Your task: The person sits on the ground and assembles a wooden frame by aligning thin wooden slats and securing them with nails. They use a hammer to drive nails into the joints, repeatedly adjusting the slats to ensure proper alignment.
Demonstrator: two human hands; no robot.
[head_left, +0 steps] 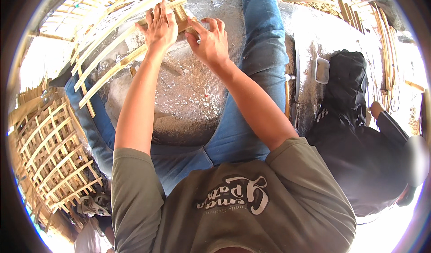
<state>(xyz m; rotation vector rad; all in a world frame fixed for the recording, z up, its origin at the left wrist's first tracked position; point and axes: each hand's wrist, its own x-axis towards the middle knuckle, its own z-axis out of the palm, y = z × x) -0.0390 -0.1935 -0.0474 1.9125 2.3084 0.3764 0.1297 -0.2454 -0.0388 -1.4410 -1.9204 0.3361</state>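
Beyond my knees lies a lattice of split bamboo strips, several long pale strips crossed by shorter ones. My left hand rests on top of it, fingers stretched out and apart, palm downward over the strips. Just to its right, my right hand has curled fingers, with thumb and index finger at the end of a wider bamboo crosspiece. The fingertips partly hide where the strips meet. Both hands work close together at the lattice's right edge.
My legs in blue jeans spread around a shiny silvery floor sheet. A finished-looking bamboo lattice panel stands at the left. A person in black sits close on my right, near a clear plastic container. Bamboo strips lie beyond.
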